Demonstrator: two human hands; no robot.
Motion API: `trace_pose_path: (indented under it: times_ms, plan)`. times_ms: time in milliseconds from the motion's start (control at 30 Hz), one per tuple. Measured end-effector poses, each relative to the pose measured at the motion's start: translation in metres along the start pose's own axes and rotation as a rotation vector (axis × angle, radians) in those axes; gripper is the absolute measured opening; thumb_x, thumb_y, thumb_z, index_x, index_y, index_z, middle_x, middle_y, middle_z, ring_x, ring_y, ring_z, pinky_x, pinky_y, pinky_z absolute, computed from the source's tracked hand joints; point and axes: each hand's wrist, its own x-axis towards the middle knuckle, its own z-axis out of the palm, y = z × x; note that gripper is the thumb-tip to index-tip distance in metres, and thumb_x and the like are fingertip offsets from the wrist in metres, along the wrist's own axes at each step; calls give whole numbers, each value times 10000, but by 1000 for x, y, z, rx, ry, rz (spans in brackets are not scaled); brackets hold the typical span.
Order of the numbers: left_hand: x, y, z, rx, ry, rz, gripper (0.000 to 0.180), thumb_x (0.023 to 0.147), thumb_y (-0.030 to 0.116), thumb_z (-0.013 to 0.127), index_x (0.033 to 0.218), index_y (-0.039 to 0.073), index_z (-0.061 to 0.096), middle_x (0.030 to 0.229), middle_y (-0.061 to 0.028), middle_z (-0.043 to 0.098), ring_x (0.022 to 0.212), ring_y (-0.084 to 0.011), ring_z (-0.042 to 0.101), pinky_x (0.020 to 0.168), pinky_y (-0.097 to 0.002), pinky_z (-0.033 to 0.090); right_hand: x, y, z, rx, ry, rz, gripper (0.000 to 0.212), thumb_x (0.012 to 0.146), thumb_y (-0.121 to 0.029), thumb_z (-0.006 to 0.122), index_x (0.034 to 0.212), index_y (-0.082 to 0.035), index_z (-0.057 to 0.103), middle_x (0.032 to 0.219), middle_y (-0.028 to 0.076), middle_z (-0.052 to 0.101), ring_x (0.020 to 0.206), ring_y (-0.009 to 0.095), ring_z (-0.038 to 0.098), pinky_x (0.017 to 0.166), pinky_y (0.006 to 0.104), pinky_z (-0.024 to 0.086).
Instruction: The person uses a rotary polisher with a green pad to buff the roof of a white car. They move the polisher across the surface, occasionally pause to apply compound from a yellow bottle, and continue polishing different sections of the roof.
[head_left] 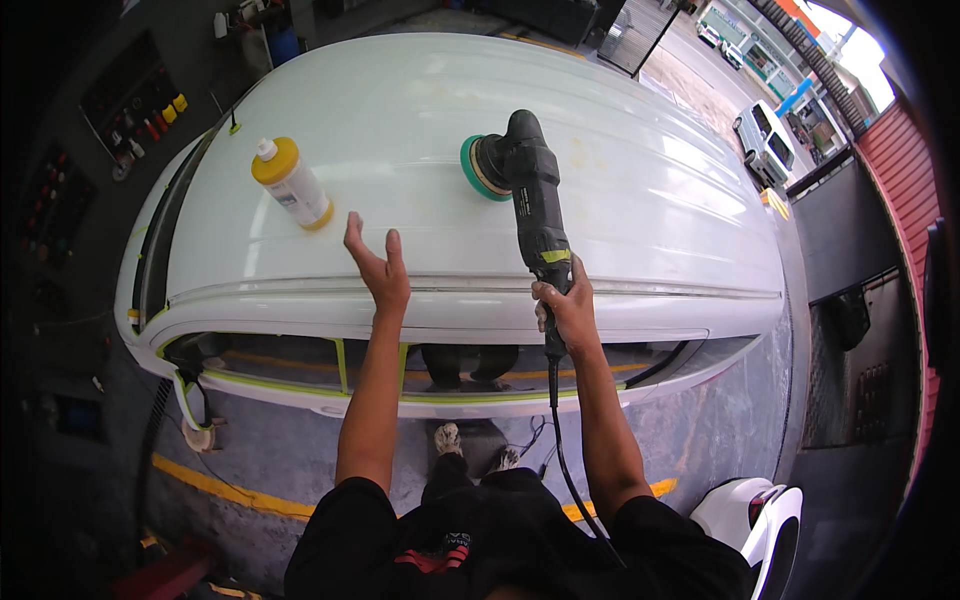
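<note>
Right hand point(567, 312) fingers wrap the polisher point(525, 185) handle (pad ahead on the roof point(640, 170)); left hand point(378, 265) fingers spread, empty.

My right hand point(566, 312) wraps the polisher point(528, 190) handle, hiding that stretch of it. The green pad's point(470, 168) working face lies against the white van roof point(620, 190), unseen. Bottle point(290, 184) label: too small to tell. My torso cuts the cord point(560, 450) short; the white vehicle point(762, 518) is cropped by the lower edge.
</note>
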Motion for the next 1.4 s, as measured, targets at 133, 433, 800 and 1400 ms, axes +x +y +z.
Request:
trace_pose_path:
  times_ms: [133,433,800,1400]
  plan:
    - [59,-59,-66,396,375,-76,1063,912,370,854,1635,-47,195,1587,-287,385,1493,-432,392,1239,-500,324,25,-15,-14,-175,54,-73,771,871,-37,688,1560,2,344,791,63,609,531,118,572,494,298,496]
    - [128,-94,-66,371,293,-307,1123,737,427,966,1557,13,319,1491,-231,549,1375,-387,566,1147,-478,456,95,-33,-17,-269,75,-110,852,855,-34,688,1610,4,293,820,77,638,527,132,590,477,295,498]
    - [131,-93,-64,421,324,-267,1038,730,416,964,1475,-1,374,1379,-237,629,1267,-407,646,1088,-483,502,307,-43,96,-570,-79,-156,979,855,-111,722,1672,4,194,946,195,712,610,222,689,539,380,570]
    - [130,-92,-67,472,334,-326,883,768,365,956,1372,-2,427,1310,-225,664,1194,-365,689,1037,-456,539,340,-69,55,-1180,-99,-193,779,1048,-263,615,1709,-178,213,898,188,728,593,244,689,571,408,581]
